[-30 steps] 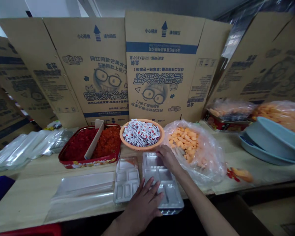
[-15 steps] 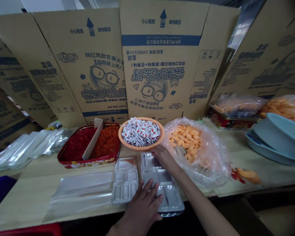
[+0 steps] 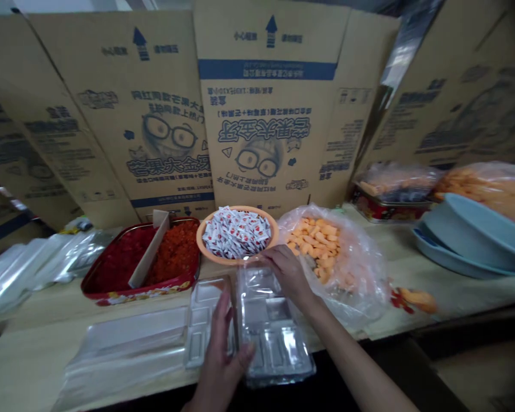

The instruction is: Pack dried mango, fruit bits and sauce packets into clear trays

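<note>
My right hand point(image 3: 286, 269) pinches the far edge of a clear plastic tray point(image 3: 261, 312) with moulded compartments, the top one of a stack at the table's front edge. My left hand point(image 3: 223, 349) is on the near left of this stack, turned on its side with the thumb apart from the fingers. It partly covers a second compartment tray point(image 3: 199, 326) to the left. Beyond the trays stands an orange bowl point(image 3: 200, 243) heaped with small white sachets point(image 3: 238, 232) printed in red. Right of the bowl lies an open plastic bag point(image 3: 364, 257) of orange pieces point(image 3: 317, 243).
A red tin point(image 3: 111, 297) with a cardboard divider point(image 3: 150, 252) holds red and orange contents. Clear plastic sleeves point(image 3: 129, 340) lie front left, with more plastic packs behind. Blue basins point(image 3: 467, 246) stand at the right. Cardboard boxes point(image 3: 266, 114) wall off the back.
My left hand has lifted off the tray's face and moved left, turning onto its side. My right hand stays at the tray's far edge. The view has shifted slightly right.
</note>
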A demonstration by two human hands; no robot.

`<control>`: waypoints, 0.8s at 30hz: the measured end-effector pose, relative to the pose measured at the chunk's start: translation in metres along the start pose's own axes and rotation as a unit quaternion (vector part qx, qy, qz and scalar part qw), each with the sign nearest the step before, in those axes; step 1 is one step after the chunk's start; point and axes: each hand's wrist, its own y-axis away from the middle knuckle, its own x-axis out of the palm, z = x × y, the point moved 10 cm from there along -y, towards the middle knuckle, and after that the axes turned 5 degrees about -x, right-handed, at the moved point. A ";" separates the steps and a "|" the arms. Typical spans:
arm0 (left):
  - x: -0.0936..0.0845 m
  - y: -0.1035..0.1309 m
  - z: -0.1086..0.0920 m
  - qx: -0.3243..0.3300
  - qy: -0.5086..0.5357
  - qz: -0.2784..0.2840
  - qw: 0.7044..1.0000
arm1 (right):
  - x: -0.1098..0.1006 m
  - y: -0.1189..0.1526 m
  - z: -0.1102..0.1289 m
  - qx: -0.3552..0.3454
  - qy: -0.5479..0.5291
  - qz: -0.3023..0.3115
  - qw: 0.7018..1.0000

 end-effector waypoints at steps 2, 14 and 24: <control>0.003 -0.013 0.013 -0.139 0.155 -0.020 0.978 | -0.005 -0.010 0.005 0.006 -0.035 -0.005 0.999; 0.018 -0.020 0.050 -0.366 0.340 -0.012 0.866 | -0.037 0.076 -0.204 0.295 0.270 0.186 0.898; 0.027 -0.024 0.047 -0.352 0.356 0.005 0.866 | -0.033 0.047 -0.195 0.291 0.269 0.142 0.907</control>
